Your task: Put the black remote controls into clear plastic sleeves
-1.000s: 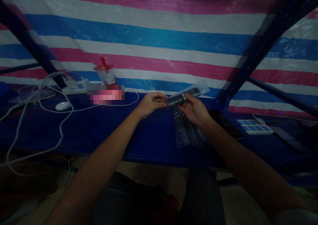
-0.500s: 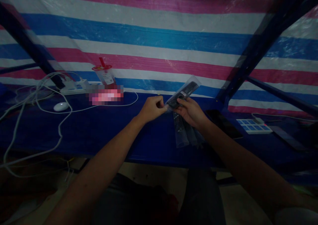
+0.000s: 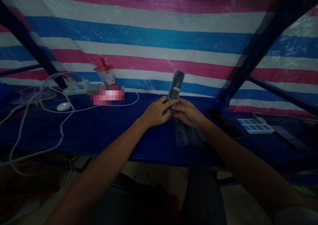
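A black, elongated item in a clear plastic sleeve (image 3: 177,81) with a small white label stands tilted up above the blue table (image 3: 146,145). Its kind is hard to make out in the dim light. My left hand (image 3: 157,112) closes around its lower end, a yellow ring on one finger. My right hand (image 3: 188,112) pinches the same sleeve from the other side, fingertips touching those of the left. Below my right hand, several more clear plastic sleeves (image 3: 182,137) lie on the table, partly hidden by that hand and forearm.
Left on the table are a white mouse (image 3: 63,106), looping white cables (image 3: 61,129), a power strip (image 3: 77,90) and a red-lidded cup (image 3: 106,75). To the right lie a dark phone-like slab (image 3: 225,123) and a white-blue gridded block (image 3: 255,126). Striped sheeting (image 3: 149,36) hangs behind.
The sleeved item has swung from leaning right to nearly upright. My left hand has shifted slightly right and now wraps its lower end, with both hands closer together.
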Tool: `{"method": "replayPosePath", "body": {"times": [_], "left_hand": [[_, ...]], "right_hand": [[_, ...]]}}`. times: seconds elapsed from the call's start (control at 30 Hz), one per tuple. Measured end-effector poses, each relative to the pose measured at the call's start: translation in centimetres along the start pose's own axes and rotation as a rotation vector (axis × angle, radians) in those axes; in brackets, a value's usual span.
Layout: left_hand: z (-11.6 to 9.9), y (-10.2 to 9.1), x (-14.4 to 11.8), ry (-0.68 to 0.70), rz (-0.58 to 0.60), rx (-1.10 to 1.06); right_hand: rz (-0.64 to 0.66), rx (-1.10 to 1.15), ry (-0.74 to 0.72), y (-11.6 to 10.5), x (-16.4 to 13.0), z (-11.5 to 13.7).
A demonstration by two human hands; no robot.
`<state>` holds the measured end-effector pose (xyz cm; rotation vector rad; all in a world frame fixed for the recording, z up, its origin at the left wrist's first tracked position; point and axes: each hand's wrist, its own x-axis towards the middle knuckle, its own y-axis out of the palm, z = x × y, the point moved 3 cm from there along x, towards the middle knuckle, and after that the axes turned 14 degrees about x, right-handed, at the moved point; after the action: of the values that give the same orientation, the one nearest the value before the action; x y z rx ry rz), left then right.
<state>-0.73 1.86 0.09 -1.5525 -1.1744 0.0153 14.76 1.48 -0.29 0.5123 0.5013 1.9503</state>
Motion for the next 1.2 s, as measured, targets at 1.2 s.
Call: {"method": "replayPosePath", "body": {"times": [1.2], "left_hand": [[8.9, -2.4, -1.2, -0.637, 0.132, 0.03]], "right_hand": [[-0.302, -0.77, -0.387, -1.9, 0.4, 0.9]]}}
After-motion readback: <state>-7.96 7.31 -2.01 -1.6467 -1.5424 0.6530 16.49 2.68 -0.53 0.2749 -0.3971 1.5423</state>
